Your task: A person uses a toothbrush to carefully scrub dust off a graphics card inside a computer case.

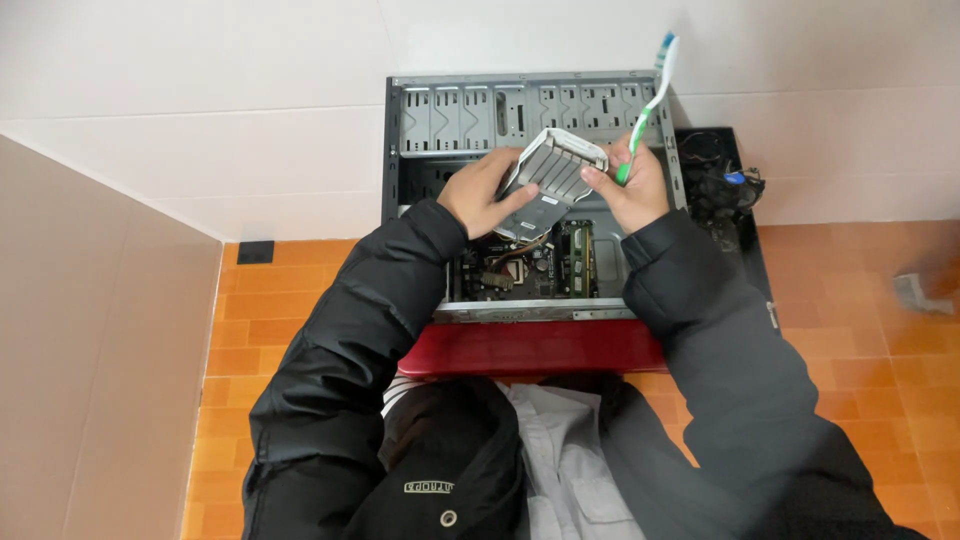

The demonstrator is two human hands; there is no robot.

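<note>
Finned metal heatsink (552, 165), pale grey, sits held between both my hands above the open computer case (420, 130), tilted so its ribbed face turns up toward me, which I judge keeps the fins reachable for the brush. Starting at the left, a tan board (90, 350) leans along the edge of the orange tiled floor (260, 320), and a white wall (200, 100) rises behind. My left hand (480, 192) comes in from a bent black sleeve, fingers curled under and around the heatsink's left side, gripping it from below like a cradle. Beneath it the motherboard (530, 262) lies exposed inside the case, whose near edge rests on a red surface (530, 347). My right hand (632, 185) pinches the heatsink's right corner with the thumb while the remaining fingers close round a green and white toothbrush (648, 105), its bristled head pointing up and away, parked clear of the fins. Farther right, a dark fan with cables (725, 185) lies beside the case on a black panel.
</note>
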